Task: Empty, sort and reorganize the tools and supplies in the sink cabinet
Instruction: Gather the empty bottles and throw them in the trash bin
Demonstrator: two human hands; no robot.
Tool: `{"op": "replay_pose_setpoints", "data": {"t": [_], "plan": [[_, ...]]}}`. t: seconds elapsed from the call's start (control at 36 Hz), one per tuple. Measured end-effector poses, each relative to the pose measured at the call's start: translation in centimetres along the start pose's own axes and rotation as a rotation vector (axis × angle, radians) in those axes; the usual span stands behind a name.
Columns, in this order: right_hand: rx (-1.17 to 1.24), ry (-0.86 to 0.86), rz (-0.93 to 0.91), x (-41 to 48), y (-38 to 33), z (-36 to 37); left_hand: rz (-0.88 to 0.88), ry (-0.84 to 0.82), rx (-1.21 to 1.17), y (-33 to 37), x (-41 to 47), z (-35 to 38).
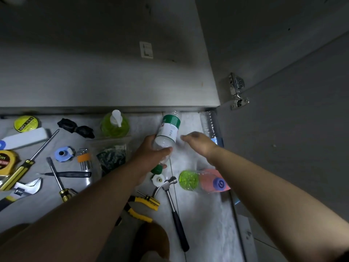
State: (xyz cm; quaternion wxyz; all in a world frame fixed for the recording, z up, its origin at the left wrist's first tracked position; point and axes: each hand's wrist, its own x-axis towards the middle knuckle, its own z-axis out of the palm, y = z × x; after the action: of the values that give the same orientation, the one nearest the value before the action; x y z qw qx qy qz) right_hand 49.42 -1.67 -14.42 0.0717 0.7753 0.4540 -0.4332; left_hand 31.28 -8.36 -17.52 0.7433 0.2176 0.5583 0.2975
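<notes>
1. Left hand (151, 152), at frame centre, is gripping a clear plastic bottle (168, 129) with a green-and-white label, its green cap (157, 169) pointing toward the camera.
2. Right hand (198, 142), just right of the bottle, is hovering with fingers spread, grasping nothing.
3. Tools are lying across the floor at lower left: a hammer (175, 208), yellow-handled pliers (137, 208), screwdrivers (30, 159), an adjustable wrench (24, 188), hex keys (84, 159) and a tape measure (6, 161).
4. A green soap dispenser (115, 124) is standing by the cabinet's front edge (94, 109), left of the bottle.
5. A pink-labelled bottle (204, 179) is lying on its side at lower right, beneath the right forearm.
</notes>
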Motion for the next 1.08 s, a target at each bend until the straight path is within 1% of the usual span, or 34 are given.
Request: {"op": "replay_pose_setpoints", "data": {"t": [0.06, 0.11, 0.17, 0.25, 0.33, 0.39, 0.42, 0.5, 0.56, 0.64, 0.72, 0.78, 0.86, 0.97, 1.08], "plan": [[-0.216, 0.159, -0.001, 0.9, 0.8, -0.3, 0.005, 0.006, -0.032, -0.4, 0.1, -0.2], [-0.328, 0.213, 0.076, 1.7, 1.3, -0.4, 0.0, 0.004, -0.044, -0.7, 0.3, -0.3], [-0.37, 0.238, 0.18, 2.5, 1.6, -0.4, -0.008, 0.006, -0.05, -1.1, 0.5, -0.4], [-0.336, 0.281, 0.302, 3.2, 1.3, -0.6, -0.013, -0.006, -0.062, -1.6, 0.5, -0.5], [-0.368, 0.226, 0.343, 3.2, 0.9, -0.7, -0.011, -0.013, -0.054, -1.8, 0.6, -0.4], [-0.459, 0.231, 0.317, 2.6, 0.7, -0.4, -0.012, -0.011, -0.058, -1.8, 0.8, -0.3], [-0.51, 0.253, 0.274, 2.4, 0.6, -0.1, -0.013, -0.008, -0.061, -1.8, 0.8, -0.3], [-0.612, 0.372, 0.119, 1.8, 0.7, 0.5, -0.011, 0.004, -0.079, -1.7, 0.8, -0.1], [-0.628, 0.424, 0.107, 1.9, 0.9, 0.6, -0.013, 0.018, -0.088, -1.7, 0.8, 0.0], [-0.553, 0.37, 0.235, 2.5, 1.2, 0.4, -0.02, 0.049, -0.1, -1.8, 0.8, 0.1], [-0.393, 0.189, 0.316, 3.2, 1.4, 0.7, -0.027, 0.063, -0.113, -1.9, 0.7, -0.1], [-0.363, 0.115, 0.325, 3.6, 1.5, 1.2, -0.03, 0.072, -0.111, -2.1, 0.8, -0.2], [-0.378, 0.115, 0.305, 3.6, 1.4, 2.2, -0.037, 0.087, -0.102, -2.2, 0.9, -0.3], [-0.43, 0.142, 0.182, 2.8, 0.6, 2.3, -0.053, 0.11, -0.097, -2.1, 0.8, -0.1], [-0.467, 0.184, 0.108, 1.1, -0.5, 0.7, -0.085, 0.111, -0.105, -1.5, -0.2, 0.5]]}}
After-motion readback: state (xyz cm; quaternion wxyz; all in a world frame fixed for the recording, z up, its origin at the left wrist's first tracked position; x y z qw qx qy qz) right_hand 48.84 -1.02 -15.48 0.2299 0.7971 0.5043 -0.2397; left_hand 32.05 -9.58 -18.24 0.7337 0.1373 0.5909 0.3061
